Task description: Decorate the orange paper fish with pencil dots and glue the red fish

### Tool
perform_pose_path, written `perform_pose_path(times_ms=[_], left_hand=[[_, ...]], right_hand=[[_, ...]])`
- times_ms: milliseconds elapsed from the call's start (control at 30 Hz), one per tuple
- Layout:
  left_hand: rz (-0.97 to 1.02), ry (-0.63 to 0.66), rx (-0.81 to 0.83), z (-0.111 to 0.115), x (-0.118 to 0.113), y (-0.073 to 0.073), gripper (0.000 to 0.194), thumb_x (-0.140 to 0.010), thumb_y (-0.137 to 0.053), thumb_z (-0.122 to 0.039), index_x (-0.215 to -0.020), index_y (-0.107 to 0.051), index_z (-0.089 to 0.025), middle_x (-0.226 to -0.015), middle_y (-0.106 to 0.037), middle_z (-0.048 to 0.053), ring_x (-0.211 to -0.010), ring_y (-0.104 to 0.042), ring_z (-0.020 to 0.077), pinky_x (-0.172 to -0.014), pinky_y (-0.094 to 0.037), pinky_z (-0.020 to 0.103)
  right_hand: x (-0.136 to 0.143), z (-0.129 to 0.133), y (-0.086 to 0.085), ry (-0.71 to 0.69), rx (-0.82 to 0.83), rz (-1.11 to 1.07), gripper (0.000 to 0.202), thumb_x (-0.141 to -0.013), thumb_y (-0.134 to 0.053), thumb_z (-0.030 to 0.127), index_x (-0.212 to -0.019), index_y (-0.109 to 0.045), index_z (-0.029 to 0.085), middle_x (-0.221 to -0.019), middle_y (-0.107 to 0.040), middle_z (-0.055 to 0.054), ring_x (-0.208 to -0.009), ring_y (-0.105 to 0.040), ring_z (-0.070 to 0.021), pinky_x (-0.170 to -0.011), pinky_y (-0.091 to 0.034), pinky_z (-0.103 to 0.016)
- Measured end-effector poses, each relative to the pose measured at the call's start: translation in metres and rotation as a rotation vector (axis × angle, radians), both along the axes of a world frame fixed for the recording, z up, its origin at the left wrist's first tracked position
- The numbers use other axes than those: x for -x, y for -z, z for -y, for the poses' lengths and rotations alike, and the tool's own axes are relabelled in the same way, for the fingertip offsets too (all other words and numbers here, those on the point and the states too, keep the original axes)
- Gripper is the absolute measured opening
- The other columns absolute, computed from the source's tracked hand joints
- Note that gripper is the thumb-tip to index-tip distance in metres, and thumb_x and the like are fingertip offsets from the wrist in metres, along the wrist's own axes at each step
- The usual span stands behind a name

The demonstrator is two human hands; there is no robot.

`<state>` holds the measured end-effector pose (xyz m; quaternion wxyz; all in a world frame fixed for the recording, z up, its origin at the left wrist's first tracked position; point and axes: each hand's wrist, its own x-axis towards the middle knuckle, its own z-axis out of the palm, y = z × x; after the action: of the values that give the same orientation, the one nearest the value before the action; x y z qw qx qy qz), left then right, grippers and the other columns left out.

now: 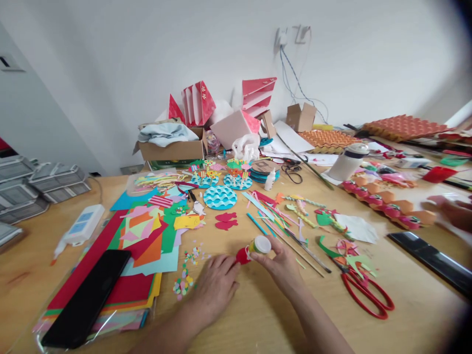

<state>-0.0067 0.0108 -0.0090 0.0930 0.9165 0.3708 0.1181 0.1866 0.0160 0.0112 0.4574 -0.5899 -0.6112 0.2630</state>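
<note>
My right hand (283, 265) grips a short, fat glue stick (262, 244) with a white round end and a yellow-green label. The stick is tilted, white end up, and its lower end meets a small red paper cutout (243, 255) on the table. Fingertips of my left hand (218, 282) press the cutout's left edge; its full shape is hidden. Just beyond lie red fish-shaped cutouts (226, 221) and a round blue wavy piece (220, 197). Confetti-like paper dots (183, 282) are scattered left of my left hand.
Coloured paper sheets (147, 290) under a black phone (88, 295) lie at left, near a glue gun (81, 227). Right are red-handled scissors (367, 290), thin brushes (308, 250) and an egg-carton strip (387, 204). Another person's hand (452, 211) shows at the right edge.
</note>
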Motion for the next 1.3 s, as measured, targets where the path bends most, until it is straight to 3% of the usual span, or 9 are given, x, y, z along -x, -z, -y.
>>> perform_pose_path(times_ms=[233, 400, 600, 867, 1133, 1300], left_hand=[[0.001, 0.005, 0.005, 0.000, 0.001, 0.002, 0.036, -0.083, -0.052, -0.019, -0.119, -0.046, -0.020, -0.117, -0.049, 0.003, -0.108, -0.039, 0.0204, -0.095, -0.034, 0.036], [0.000, 0.002, 0.001, 0.000, 0.000, -0.001, 0.036, -0.083, -0.053, -0.019, -0.119, -0.046, -0.020, -0.116, -0.050, 0.003, -0.107, -0.040, 0.0201, -0.094, -0.034, 0.036], [0.010, 0.000, 0.011, 0.000, 0.000, -0.001, 0.035, -0.083, -0.052, -0.018, -0.117, -0.047, -0.020, -0.116, -0.050, 0.003, -0.106, -0.040, 0.0202, -0.093, -0.035, 0.036], [-0.005, -0.007, 0.031, 0.000, -0.002, -0.005, 0.040, -0.081, -0.054, -0.017, -0.120, -0.045, -0.020, -0.117, -0.050, 0.003, -0.108, -0.040, 0.0210, -0.094, -0.035, 0.037], [-0.009, -0.002, 0.010, 0.000, -0.001, -0.003, 0.037, -0.082, -0.054, -0.019, -0.118, -0.046, -0.019, -0.116, -0.050, 0.003, -0.107, -0.040, 0.0205, -0.094, -0.034, 0.037], [-0.021, -0.010, 0.023, 0.000, -0.002, -0.004, 0.039, -0.082, -0.054, -0.019, -0.120, -0.045, -0.019, -0.115, -0.051, 0.003, -0.107, -0.040, 0.0213, -0.093, -0.036, 0.038]], right_hand=[[-0.003, -0.005, 0.000, 0.072, -0.002, 0.084, 0.026, -0.064, -0.065, 0.043, -0.073, -0.060, 0.019, -0.071, -0.061, -0.002, -0.070, -0.054, -0.0199, -0.066, -0.041, -0.031], [0.001, -0.008, 0.000, 0.007, 0.023, 0.001, 0.026, -0.065, -0.064, 0.043, -0.072, -0.059, 0.018, -0.069, -0.060, -0.002, -0.067, -0.054, -0.0184, -0.064, -0.043, -0.030], [-0.002, -0.009, 0.000, 0.077, -0.020, 0.055, 0.025, -0.063, -0.066, 0.042, -0.072, -0.061, 0.019, -0.069, -0.061, -0.001, -0.068, -0.055, -0.0184, -0.064, -0.042, -0.029], [0.024, -0.009, -0.004, 0.009, -0.049, 0.031, 0.021, -0.062, -0.066, 0.037, -0.068, -0.059, 0.019, -0.066, -0.059, -0.001, -0.066, -0.055, -0.0183, -0.062, -0.042, -0.028], [0.007, -0.008, -0.005, 0.084, -0.081, 0.053, 0.022, -0.063, -0.066, 0.039, -0.074, -0.061, 0.020, -0.072, -0.063, -0.002, -0.070, -0.056, -0.0186, -0.066, -0.044, -0.029], [0.016, -0.008, -0.004, -0.008, -0.066, 0.025, 0.020, -0.065, -0.065, 0.038, -0.070, -0.060, 0.020, -0.067, -0.061, -0.001, -0.066, -0.054, -0.0174, -0.062, -0.043, -0.028]])
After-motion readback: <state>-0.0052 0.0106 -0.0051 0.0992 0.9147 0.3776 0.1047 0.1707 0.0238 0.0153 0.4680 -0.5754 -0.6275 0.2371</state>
